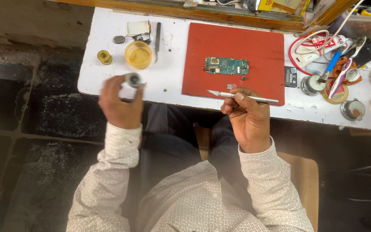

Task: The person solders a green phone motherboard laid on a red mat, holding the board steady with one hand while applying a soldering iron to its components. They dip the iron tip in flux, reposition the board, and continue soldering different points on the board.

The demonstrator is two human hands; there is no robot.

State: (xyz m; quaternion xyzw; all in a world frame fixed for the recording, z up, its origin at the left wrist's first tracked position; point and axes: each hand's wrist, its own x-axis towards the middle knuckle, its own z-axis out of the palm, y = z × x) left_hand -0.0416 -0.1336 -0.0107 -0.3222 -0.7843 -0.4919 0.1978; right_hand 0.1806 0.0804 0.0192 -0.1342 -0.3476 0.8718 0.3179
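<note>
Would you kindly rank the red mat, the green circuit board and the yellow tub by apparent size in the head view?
1. red mat
2. green circuit board
3. yellow tub, though close to the board in area.

the mat [237,47] lies on the table [168,81], with the circuit board [226,66] on its middle. left of the mat stand a small bowl [138,54] and, further left, a solder reel [104,56]. the right hand [247,116] holds a blade tool [243,97] over the mat's near edge; the left hand [119,105] holds a small round tin [133,80] at the table's near edge. right of the mat lie tins [311,85] and a coiled cable [310,47].
</note>
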